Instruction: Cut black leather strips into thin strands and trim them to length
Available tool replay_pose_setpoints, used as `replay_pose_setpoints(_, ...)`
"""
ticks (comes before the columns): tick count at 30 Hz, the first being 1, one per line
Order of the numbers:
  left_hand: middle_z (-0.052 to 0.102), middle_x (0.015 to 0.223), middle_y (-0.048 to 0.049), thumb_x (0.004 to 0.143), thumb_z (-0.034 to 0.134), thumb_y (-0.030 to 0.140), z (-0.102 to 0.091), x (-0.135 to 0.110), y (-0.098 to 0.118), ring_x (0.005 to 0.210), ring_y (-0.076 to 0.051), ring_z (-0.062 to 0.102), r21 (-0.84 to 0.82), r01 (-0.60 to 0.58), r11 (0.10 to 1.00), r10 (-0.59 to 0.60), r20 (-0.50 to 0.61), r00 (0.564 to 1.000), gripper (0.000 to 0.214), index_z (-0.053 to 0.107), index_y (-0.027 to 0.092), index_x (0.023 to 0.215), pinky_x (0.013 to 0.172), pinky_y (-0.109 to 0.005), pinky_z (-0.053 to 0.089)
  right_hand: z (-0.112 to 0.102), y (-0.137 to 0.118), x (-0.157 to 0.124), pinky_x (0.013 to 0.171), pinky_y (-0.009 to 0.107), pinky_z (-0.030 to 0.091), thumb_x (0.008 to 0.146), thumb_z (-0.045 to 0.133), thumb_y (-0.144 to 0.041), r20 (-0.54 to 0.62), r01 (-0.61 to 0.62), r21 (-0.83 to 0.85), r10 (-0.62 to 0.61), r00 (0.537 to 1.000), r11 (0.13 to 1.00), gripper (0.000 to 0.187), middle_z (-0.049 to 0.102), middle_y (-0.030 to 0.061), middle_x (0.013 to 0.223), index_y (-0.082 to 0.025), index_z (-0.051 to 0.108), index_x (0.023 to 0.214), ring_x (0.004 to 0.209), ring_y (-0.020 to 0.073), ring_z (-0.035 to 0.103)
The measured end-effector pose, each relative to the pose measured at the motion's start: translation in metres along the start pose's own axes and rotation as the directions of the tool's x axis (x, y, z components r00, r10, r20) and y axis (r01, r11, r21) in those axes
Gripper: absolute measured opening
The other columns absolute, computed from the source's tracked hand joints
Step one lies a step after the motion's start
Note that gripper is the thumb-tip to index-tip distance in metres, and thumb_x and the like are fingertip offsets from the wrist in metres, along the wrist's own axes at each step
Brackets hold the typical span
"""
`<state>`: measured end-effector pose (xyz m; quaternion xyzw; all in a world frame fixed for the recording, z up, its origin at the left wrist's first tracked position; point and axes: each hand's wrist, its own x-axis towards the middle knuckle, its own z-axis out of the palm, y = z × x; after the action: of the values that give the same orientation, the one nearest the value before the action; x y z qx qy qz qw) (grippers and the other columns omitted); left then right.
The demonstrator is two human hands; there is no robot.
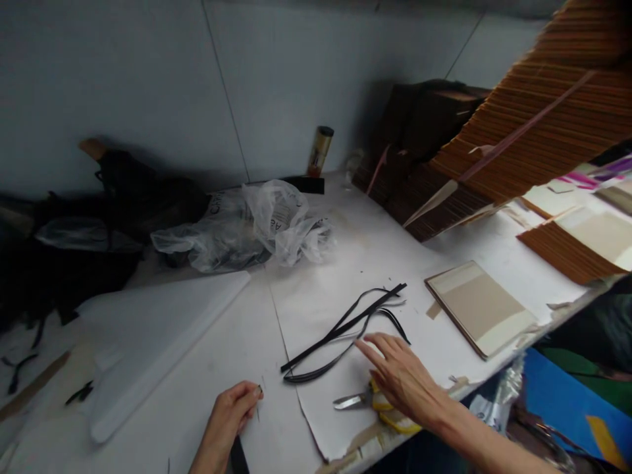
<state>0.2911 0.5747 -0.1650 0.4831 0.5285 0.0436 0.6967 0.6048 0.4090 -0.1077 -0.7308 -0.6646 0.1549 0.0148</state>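
My left hand [228, 416] is closed in a pinch above the white table [345, 253]. A tiny dark bit shows at its fingertips, too small to name. Beneath that wrist lies a black strip [239, 455]. My right hand [399, 374] is open, fingers stretched towards several thin black strips [330, 337] lying loosely bunched on the table. Partly under this hand and wrist are scissors [351, 401] with yellow handles, blades pointing left. Whether the hand touches the handles cannot be seen.
A clear plastic bag [276, 224] and a gold can [320, 151] stand near the wall. White sheet material [162, 342] lies left, beside dark cloth [59, 270]. To the right are a beige flat panel [478, 306] and tall brown stacks [538, 125]. The table's front edge is worn.
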Motion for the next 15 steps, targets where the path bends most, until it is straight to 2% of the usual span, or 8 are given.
replay_pose_setpoints(2,0.038,0.053,0.0073,0.07,0.061,0.062,0.005,-0.003,0.0,0.046,-0.006,0.022,0.022,0.005,1.0,-0.004,-0.012,1.0,0.047,0.058,0.015,0.075,0.048,-0.023,0.013,-0.002,0.009,0.034,0.114,0.052,0.019,0.071,0.052,-0.008,-0.032,0.122,-0.058,-0.124,0.992,0.991,0.077,0.035,0.0136,0.145,-0.017,0.029,0.144,0.134,0.0295,0.028)
replay_pose_setpoints(3,0.038,0.052,0.007,0.07,0.06,0.062,0.008,-0.005,0.002,0.046,-0.007,0.024,0.055,-0.007,0.998,0.008,-0.025,1.0,0.046,0.059,0.016,0.073,0.048,-0.023,0.015,-0.002,0.013,0.05,0.116,0.052,0.012,0.068,0.055,-0.01,-0.009,0.183,-0.07,-0.184,0.983,0.981,0.081,0.035,0.0136,0.146,-0.015,0.027,0.144,0.135,0.0294,0.026)
replay_pose_setpoints(4,0.039,0.052,0.0062,0.07,0.059,0.061,0.013,-0.008,0.005,0.047,-0.008,0.028,0.106,-0.036,0.994,0.041,-0.043,0.998,0.045,0.059,0.016,0.071,0.049,-0.023,0.019,-0.003,0.016,0.066,0.117,0.052,0.01,0.066,0.057,-0.012,0.029,0.231,-0.076,-0.229,0.973,0.97,0.079,0.04,0.0135,0.141,-0.015,0.031,0.142,0.132,0.029,0.03)
replay_pose_setpoints(5,0.041,0.053,0.0047,0.072,0.059,0.058,0.019,-0.012,0.01,0.05,-0.01,0.034,0.171,-0.084,0.982,0.095,-0.058,0.994,0.041,0.059,0.017,0.069,0.051,-0.024,0.025,-0.003,0.018,0.079,0.116,0.051,0.011,0.067,0.058,-0.014,0.071,0.265,-0.077,-0.26,0.963,0.961,0.071,0.048,0.013,0.131,-0.014,0.039,0.136,0.125,0.0281,0.038)
replay_pose_setpoints(7,0.052,0.063,-0.0003,0.078,0.056,0.05,0.036,-0.02,0.021,0.064,-0.016,0.049,0.317,-0.215,0.924,0.24,-0.04,0.97,0.033,0.061,0.019,0.069,0.062,-0.027,0.038,-0.004,0.018,0.098,0.11,0.05,0.024,0.071,0.055,-0.014,0.138,0.307,-0.077,-0.295,0.945,0.948,0.043,0.058,0.0107,0.108,-0.014,0.053,0.115,0.106,0.0257,0.05)
replay_pose_setpoints(10,0.061,0.108,-0.0075,0.087,0.048,0.034,0.071,-0.028,0.041,0.083,-0.019,0.058,0.469,-0.357,0.808,0.382,0.046,0.923,0.024,0.066,0.022,0.076,0.08,-0.031,0.045,-0.006,0.014,0.113,0.09,0.043,0.04,0.078,0.051,-0.015,0.182,0.357,-0.068,-0.34,0.923,0.932,0.015,0.06,0.0116,0.094,-0.014,0.057,0.091,0.094,0.0261,0.054)
replay_pose_setpoints(13,0.035,0.151,-0.0072,0.087,0.042,0.021,0.104,-0.018,0.055,0.082,-0.017,0.06,0.588,-0.411,0.697,0.427,0.121,0.896,0.025,0.064,0.021,0.074,0.083,-0.037,0.047,-0.008,0.01,0.121,0.083,0.04,0.042,0.083,0.05,-0.018,0.219,0.394,-0.045,-0.376,0.901,0.918,0.012,0.063,0.0125,0.091,-0.013,0.055,0.093,0.086,0.0252,0.058)
replay_pose_setpoints(15,0.02,0.159,-0.0065,0.086,0.039,0.016,0.119,-0.003,0.062,0.079,-0.017,0.062,0.656,-0.411,0.633,0.424,0.15,0.893,0.025,0.06,0.02,0.072,0.081,-0.04,0.049,-0.008,0.01,0.126,0.079,0.037,0.042,0.087,0.046,-0.017,0.249,0.417,-0.025,-0.398,0.883,0.909,0.016,0.065,0.0109,0.086,-0.012,0.054,0.1,0.077,0.0227,0.061)
